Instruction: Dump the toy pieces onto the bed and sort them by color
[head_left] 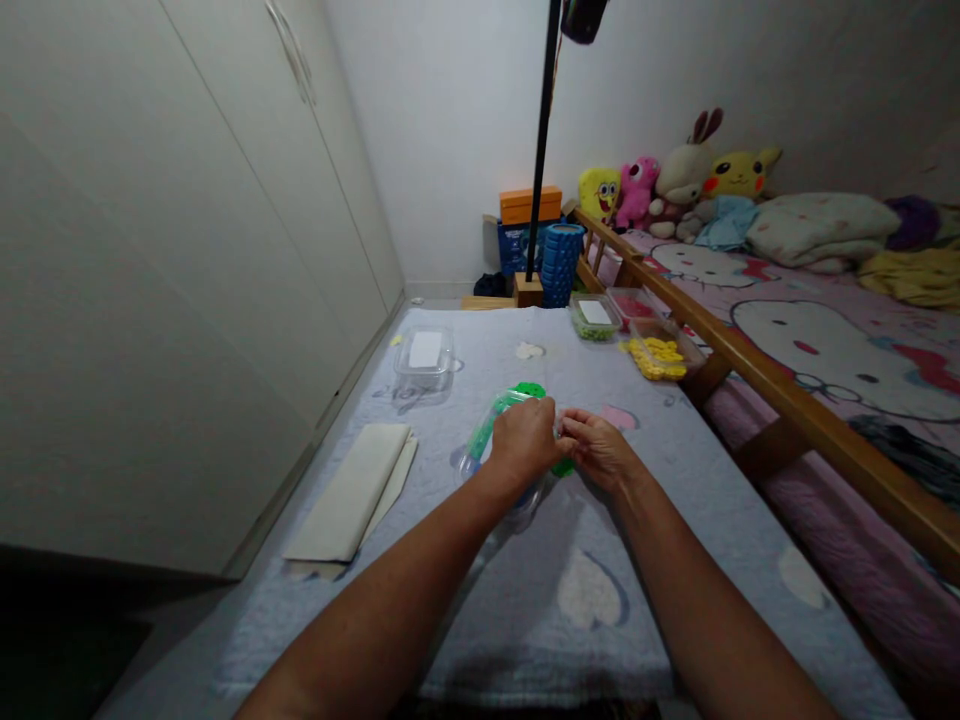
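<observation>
A clear plastic container [480, 462] with bright green pieces [529, 389] sits at the middle of the cloth-covered table, partly hidden beneath my hands. Something blue shows low in it. My left hand [523, 436] is closed over its right side, fingers curled down at the rim. Close beside it, my right hand [598, 446] has thumb and fingertips pinched together at the container's right edge, near some green. What lies between those right fingertips is too small to make out.
A folded cream sheet [352, 495] lies at left, with a labelled clear container [424, 358] behind it. Containers of green [595, 318], red [631, 306] and yellow pieces [657, 356] stand at the far right. A wooden bed rail [750, 378] borders the right side; a black pole [541, 140] rises behind.
</observation>
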